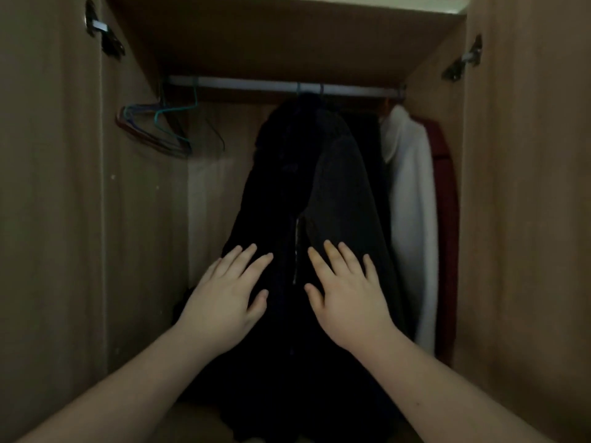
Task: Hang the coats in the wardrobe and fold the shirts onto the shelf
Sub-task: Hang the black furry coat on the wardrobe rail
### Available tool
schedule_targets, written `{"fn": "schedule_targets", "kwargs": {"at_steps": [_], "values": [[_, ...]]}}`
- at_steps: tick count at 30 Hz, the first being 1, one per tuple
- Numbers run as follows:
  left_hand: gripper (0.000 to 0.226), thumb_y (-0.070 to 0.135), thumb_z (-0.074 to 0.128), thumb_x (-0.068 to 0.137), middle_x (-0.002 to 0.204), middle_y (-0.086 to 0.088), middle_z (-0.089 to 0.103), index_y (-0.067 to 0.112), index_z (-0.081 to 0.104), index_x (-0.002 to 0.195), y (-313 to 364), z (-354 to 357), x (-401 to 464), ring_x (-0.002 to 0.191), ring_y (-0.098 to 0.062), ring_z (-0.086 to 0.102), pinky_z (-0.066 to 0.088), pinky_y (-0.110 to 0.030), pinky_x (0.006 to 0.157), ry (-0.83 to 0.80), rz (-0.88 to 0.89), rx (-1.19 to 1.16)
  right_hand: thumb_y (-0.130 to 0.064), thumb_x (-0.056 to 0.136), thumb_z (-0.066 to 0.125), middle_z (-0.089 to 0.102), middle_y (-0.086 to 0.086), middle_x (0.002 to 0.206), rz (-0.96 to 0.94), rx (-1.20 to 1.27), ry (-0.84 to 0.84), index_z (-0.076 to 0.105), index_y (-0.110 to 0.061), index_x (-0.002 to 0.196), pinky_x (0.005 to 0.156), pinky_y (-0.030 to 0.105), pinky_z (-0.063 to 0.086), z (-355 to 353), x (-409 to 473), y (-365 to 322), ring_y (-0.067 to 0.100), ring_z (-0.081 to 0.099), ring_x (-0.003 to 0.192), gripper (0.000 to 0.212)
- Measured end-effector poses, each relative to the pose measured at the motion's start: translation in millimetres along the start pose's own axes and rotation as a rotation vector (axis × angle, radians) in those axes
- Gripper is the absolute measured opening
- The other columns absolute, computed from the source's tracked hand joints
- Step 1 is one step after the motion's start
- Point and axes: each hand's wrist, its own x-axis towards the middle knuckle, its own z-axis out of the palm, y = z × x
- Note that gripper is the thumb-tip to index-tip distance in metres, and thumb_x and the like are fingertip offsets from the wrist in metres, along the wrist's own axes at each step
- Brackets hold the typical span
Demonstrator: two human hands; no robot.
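While both doors of the brown wooden wardrobe (pixel 48 219) stand open, the dark black zip-front coat (pixel 319 187) hangs mid-way along the pale metal rail (pixel 256 83), on a blue hook. Left hand (pixel 224 302) lies flat on the coat's left front panel, fingers straight and spread, gripping nothing. Right hand (pixel 348 298) same on the right panel, fingers spread wide, flat on the fabric. The metal zip (pixel 296 251) runs between the two hands. White fleecy garment (pixel 412 219) hangs just right of the coat, touching it; dark red garment (pixel 444 219) behind that, against the right wall. Bunch of empty thin wire hangers (pixel 160 129), teal, blue and reddish, at the rail's left end. Coat's lower hem lost in shadow.
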Motion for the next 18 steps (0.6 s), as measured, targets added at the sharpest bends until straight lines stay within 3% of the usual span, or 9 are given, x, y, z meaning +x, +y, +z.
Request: {"fn": "schedule_targets", "kwargs": {"at_steps": [4,18], "values": [[0.062,0.05,0.036,0.098,0.162,0.004,0.015,0.037,0.011,0.153,39.8,-9.0,-65.1,0.15,-0.017,0.009,0.013,-0.038,0.122,-0.113,0.041,0.023,-0.053,0.098,0.031,0.019,0.0,0.163,0.052,0.01,-0.101,0.015,-0.032,0.155,0.119,0.054,0.02,-21.3,-87.8,-7.5,0.023,0.012,0.151,0.063],[0.063,0.053,0.028,0.092,0.16,-0.002,0.024,0.033,0.021,0.152,148.0,-53.2,-303.8,0.149,-0.024,0.018,0.02,-0.046,0.12,-0.317,0.331,-0.177,-0.054,0.096,0.027,0.021,0.002,0.162,0.328,-0.2,-0.438,0.015,-0.031,0.156,0.118,0.056,0.019,-161.2,-416.5,-66.7,0.027,0.015,0.15,0.065]]}}
